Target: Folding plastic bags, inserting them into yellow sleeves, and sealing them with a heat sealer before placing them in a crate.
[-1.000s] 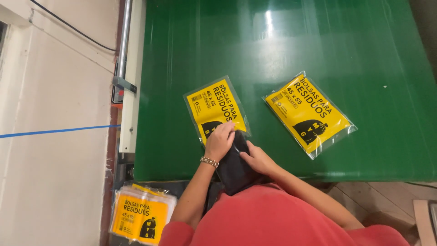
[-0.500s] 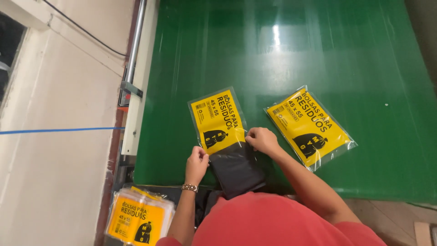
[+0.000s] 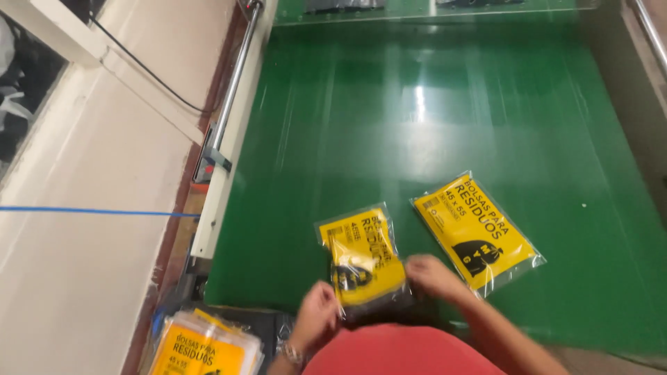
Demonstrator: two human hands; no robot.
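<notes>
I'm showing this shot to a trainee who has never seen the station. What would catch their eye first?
Most likely the glossy green table surface filling the view, with two bright yellow plastic-wrapped packets on it. One yellow packet lies at the near edge between the person's left hand and right hand, over something dark; the other yellow packet lies alone to its right. A stack of similar yellow packets sits lower left, off the table.

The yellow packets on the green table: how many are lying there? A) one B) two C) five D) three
B: two yellow packets lie on the green table, one between the left hand and the right hand, the other packet apart to its right; the stack of packets at lower left sits off the table.
</notes>
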